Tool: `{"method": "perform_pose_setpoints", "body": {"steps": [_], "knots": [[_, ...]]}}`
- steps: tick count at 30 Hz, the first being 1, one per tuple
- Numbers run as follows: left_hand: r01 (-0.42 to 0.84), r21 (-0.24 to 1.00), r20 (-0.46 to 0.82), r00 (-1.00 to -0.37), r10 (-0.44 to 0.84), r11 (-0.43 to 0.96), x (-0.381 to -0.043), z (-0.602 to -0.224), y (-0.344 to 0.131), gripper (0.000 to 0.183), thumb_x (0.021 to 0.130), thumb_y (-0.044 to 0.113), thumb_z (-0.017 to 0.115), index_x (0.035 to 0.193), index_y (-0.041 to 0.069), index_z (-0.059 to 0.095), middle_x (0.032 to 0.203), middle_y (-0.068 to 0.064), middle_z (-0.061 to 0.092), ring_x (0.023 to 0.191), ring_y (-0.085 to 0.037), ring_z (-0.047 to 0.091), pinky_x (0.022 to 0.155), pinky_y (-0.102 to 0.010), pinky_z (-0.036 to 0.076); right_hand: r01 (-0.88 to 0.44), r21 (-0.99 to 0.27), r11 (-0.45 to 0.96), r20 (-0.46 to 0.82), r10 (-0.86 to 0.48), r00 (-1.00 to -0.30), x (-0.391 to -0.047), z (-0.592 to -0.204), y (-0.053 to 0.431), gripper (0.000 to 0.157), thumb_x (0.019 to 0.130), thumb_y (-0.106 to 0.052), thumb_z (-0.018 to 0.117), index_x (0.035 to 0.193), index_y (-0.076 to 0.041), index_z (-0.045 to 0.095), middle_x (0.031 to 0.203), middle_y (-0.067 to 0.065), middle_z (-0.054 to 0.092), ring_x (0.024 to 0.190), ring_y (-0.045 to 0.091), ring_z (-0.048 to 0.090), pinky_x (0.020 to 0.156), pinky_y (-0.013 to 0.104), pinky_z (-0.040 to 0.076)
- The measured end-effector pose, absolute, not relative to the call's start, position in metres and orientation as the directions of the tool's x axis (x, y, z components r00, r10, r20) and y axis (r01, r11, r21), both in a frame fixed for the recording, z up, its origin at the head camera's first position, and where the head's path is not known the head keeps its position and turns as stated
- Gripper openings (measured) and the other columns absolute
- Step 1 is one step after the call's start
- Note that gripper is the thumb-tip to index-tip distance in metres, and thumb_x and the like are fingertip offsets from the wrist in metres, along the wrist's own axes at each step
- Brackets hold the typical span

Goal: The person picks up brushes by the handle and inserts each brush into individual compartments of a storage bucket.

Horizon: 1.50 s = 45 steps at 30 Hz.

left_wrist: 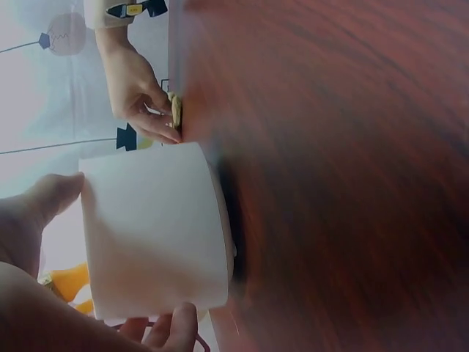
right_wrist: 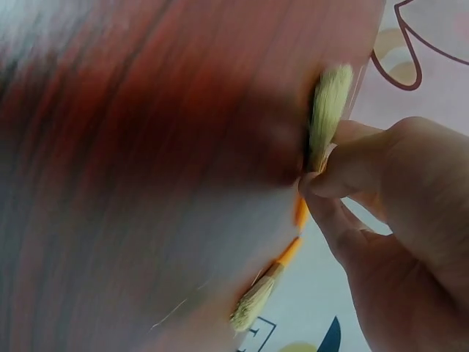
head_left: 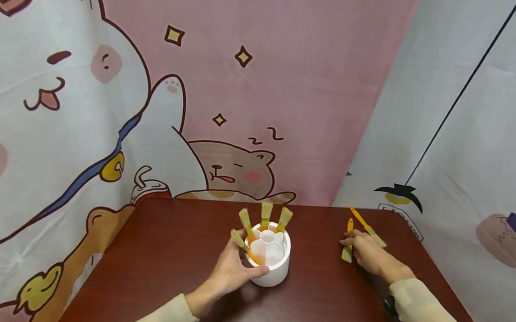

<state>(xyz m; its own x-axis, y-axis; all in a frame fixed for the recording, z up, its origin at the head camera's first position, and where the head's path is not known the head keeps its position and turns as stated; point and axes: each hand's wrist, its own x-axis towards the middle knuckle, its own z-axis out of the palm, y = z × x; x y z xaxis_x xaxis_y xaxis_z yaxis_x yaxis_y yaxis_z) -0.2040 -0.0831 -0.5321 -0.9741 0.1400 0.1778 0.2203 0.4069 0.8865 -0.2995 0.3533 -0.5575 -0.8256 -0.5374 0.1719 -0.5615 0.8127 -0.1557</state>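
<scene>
My left hand (head_left: 231, 269) grips a round white divided brush holder (head_left: 275, 276), thumb at the near rim and fingers round its far left side. Several paintbrushes (head_left: 285, 218) with orange handles stand in its outer compartments, pale bristles up; the front-left one leans outward. In the left wrist view the holder's smooth wall (left_wrist: 157, 235) stands upright on the tabletop. To the right, my right hand (head_left: 371, 255) pinches a flat paintbrush (right_wrist: 331, 110) between thumb and fingers, near where bristles meet handle. This brush lies along the table, bristles toward me, its middle hidden by the fingers.
Another paintbrush (head_left: 376, 237) lies just right of the right hand, its handle toward the back edge. The dark red-brown table (head_left: 170, 254) ends at a cartoon-printed cloth (head_left: 315, 110) behind and along the sides.
</scene>
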Motion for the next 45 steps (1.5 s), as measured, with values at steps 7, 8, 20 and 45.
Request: {"method": "perform_pose_setpoints", "body": {"steps": [7, 8, 20, 45], "knots": [[0.162, 0.953, 0.092, -0.96, 0.264, 0.257, -0.21, -0.53, -0.095, 0.107, 0.085, 0.011, 0.103, 0.174, 0.008, 0.043, 0.157, -0.022, 0.07, 0.13, -0.034, 0.077, 0.104, -0.041, 0.065, -0.606, -0.18, 0.775, 0.221, -0.568, -0.793, -0.296, -0.559, 0.348, 0.036, 0.091, 0.018, 0.083, 0.124, 0.004, 0.087, 0.117, 0.017, 0.08, 0.106, 0.038, 0.082, 0.089, 0.048, 0.071], [0.154, 0.959, 0.085, -0.957, 0.277, 0.239, -0.211, -0.53, -0.096, 0.106, 0.086, 0.009, 0.101, 0.175, 0.007, 0.042, 0.157, -0.024, 0.07, 0.129, -0.034, 0.078, 0.102, -0.039, 0.066, -0.606, -0.185, 0.774, 0.223, -0.568, -0.792, -0.296, -0.56, 0.348, 0.035, 0.092, 0.017, 0.083, 0.124, 0.004, 0.087, 0.116, 0.016, 0.08, 0.104, 0.035, 0.082, 0.088, 0.046, 0.071], [0.173, 0.963, 0.096, -0.938, 0.334, 0.209, -0.221, -0.531, -0.1, 0.103, 0.087, 0.007, 0.099, 0.174, 0.008, 0.045, 0.161, -0.022, 0.068, 0.143, -0.039, 0.072, 0.108, -0.033, 0.061, -0.56, -0.181, 0.809, 0.209, -0.525, -0.825, -0.292, -0.559, 0.342, 0.029, 0.095, 0.007, 0.089, 0.121, -0.006, 0.089, 0.11, 0.007, 0.079, 0.1, 0.025, 0.078, 0.086, 0.041, 0.07], [0.129, 0.896, 0.121, -0.992, 0.046, 0.424, -0.2, -0.53, -0.073, 0.111, 0.074, 0.038, 0.111, 0.164, 0.011, 0.052, 0.159, -0.014, 0.069, 0.145, -0.036, 0.068, 0.126, -0.063, 0.051, -0.591, -0.147, 0.793, 0.374, -0.509, -0.775, -0.274, -0.562, 0.334, 0.031, 0.096, -0.003, 0.094, 0.121, -0.007, 0.078, 0.115, 0.005, 0.079, 0.103, 0.021, 0.074, 0.088, 0.044, 0.068]]}}
